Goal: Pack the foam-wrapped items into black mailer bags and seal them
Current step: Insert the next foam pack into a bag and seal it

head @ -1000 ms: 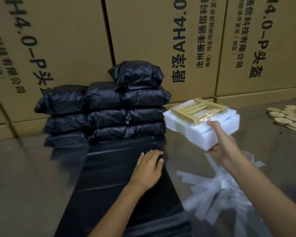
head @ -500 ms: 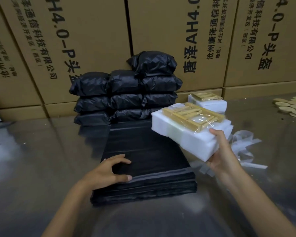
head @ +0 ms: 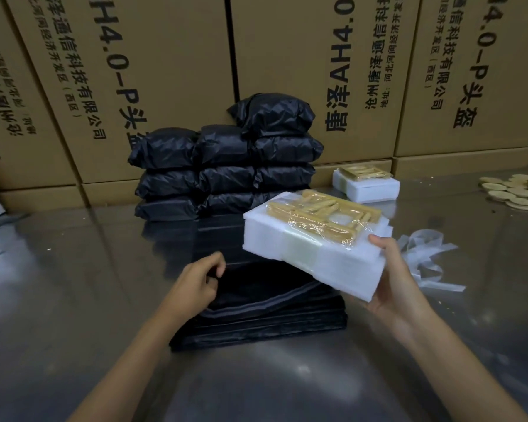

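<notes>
Foam-wrapped item [head: 311, 251], a white block with pale wooden pieces under clear film on top, sits tilted in your right hand [head: 390, 287], thumb on its upper edge and fingers curled underneath, held above the right part of the flat stack of black mailer bags [head: 256, 315] on the steel worktop [head: 73, 284]. Your left hand [head: 195, 284] pinches the top bag's edge between thumb and curled fingers. Behind the stack, filled black bags [head: 226, 166] are piled against brown cardboard boxes [head: 165, 71], printed "AH4.0-P" beside Chinese characters. A second foam block [head: 366, 184] lies near the boxes, clear strips [head: 424, 257] lie just right of your hand, and round wooden discs [head: 515, 193] are at the far right.
</notes>
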{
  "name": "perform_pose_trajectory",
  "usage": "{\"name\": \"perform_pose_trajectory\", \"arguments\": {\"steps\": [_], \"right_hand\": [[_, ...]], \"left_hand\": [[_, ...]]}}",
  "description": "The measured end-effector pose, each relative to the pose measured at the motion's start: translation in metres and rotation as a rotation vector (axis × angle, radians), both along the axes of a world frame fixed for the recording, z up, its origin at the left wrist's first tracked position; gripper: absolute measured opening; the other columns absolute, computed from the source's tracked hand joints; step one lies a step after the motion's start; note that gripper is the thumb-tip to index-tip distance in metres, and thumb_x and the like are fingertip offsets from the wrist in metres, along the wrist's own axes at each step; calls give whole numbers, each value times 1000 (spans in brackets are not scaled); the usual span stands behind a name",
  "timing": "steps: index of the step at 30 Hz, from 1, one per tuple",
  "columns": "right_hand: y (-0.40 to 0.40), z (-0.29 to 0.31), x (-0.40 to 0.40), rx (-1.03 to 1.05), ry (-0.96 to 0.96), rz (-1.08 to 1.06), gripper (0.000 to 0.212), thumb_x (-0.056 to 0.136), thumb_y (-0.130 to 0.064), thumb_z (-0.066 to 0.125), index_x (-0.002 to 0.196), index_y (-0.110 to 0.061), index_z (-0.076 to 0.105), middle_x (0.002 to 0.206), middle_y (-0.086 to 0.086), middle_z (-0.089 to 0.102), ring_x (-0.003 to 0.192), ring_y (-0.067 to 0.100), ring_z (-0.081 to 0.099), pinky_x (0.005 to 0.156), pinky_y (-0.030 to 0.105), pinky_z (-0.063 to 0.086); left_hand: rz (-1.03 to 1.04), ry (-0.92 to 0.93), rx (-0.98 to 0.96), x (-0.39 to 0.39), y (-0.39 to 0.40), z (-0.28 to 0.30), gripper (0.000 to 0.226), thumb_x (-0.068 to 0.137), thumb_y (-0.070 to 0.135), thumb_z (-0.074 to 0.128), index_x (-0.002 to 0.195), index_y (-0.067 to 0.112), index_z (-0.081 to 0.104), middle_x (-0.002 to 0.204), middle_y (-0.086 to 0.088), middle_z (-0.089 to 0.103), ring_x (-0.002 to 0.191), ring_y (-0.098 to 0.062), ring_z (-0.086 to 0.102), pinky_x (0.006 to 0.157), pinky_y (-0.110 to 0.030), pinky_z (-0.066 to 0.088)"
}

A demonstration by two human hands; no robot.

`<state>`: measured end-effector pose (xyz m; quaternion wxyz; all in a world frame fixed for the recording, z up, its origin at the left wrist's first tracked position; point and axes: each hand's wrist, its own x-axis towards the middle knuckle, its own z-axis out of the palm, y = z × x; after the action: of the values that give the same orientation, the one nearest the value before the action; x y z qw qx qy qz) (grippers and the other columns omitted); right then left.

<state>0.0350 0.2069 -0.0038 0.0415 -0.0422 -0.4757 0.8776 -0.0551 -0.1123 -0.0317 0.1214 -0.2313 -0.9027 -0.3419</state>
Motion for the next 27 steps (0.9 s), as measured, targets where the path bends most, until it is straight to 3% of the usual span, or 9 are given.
{"name": "perform_pose_trajectory", "arguments": {"steps": [3, 5, 9, 13, 17, 19, 20, 23, 27], "right_hand": [[1, 4, 9, 5, -12, 4, 47, 78, -50, 68, 120, -28, 69, 113, 6, 76, 92, 21, 75, 63, 36, 62], [1, 7, 14, 21, -27, 12, 53, 73, -51, 68, 120, -26, 69, 110, 7, 76, 84, 20, 76, 56, 32, 60], [-2, 10, 22, 46, -35, 72, 52, 74, -51, 65, 120, -25, 70, 110, 9, 76, 81, 19, 75, 55, 31, 58], [-7, 9, 28, 98, -53, 165, 39, 71, -53, 65, 96, -28, 81, 105, 9, 77, 80, 20, 75, 60, 33, 60], [-2, 2, 33, 127, -87, 215, 39, 73, -53, 66, 97, -25, 81, 104, 11, 77, 83, 22, 75, 63, 36, 59], [3, -2, 36, 138, -107, 213, 39, 77, -54, 64, 98, -25, 80, 106, 11, 76, 84, 23, 74, 70, 37, 56], [6, -4, 37, 152, -119, 212, 39, 79, -54, 63, 98, -25, 80, 106, 11, 76, 83, 23, 73, 73, 37, 51], [8, -7, 39, 195, -149, 223, 36, 77, -57, 65, 88, -26, 79, 94, 9, 76, 72, 22, 70, 59, 30, 44], [5, -15, 41, 257, -171, 249, 47, 69, -62, 71, 91, -22, 79, 87, 11, 72, 66, 22, 63, 47, 27, 39]], "left_hand": [[22, 23, -157, -2, -10, 5, 49, 77, -19, 46, 67, 24, 68, 110, 10, 63, 110, -9, 53, 94, -13, 36], [107, 101, -275, -3, -16, 4, 49, 81, -13, 48, 89, 25, 78, 128, 12, 60, 123, -12, 48, 108, -31, 35], [67, 37, -242, -2, -17, 5, 68, 83, -9, 50, 138, 32, 55, 144, 13, 49, 130, -17, 44, 108, -41, 39], [-63, -130, 31, -7, 7, 20, 33, 93, 7, 56, 93, 40, 64, 91, 20, 67, 96, -13, 66, 78, -50, 50], [5, -155, 119, -12, 15, 32, 43, 97, 34, 53, 136, 16, 55, 142, 1, 53, 134, -21, 47, 111, -44, 39], [5, -38, 48, -4, 14, 34, 32, 87, 45, 49, 116, 33, 57, 116, 27, 56, 108, 0, 52, 91, -29, 46], [40, 17, 8, 0, 16, 36, 10, 87, 35, 50, 96, 36, 52, 98, 23, 56, 90, -2, 53, 76, -29, 47], [102, 216, -13, -5, 16, 29, 40, 80, -13, 47, 72, 25, 42, 83, 3, 59, 86, -20, 58, 71, -40, 49], [177, 254, -113, -9, 17, 23, 39, 85, -16, 45, 93, 7, 76, 113, -2, 70, 110, -19, 54, 91, -23, 40]]}}
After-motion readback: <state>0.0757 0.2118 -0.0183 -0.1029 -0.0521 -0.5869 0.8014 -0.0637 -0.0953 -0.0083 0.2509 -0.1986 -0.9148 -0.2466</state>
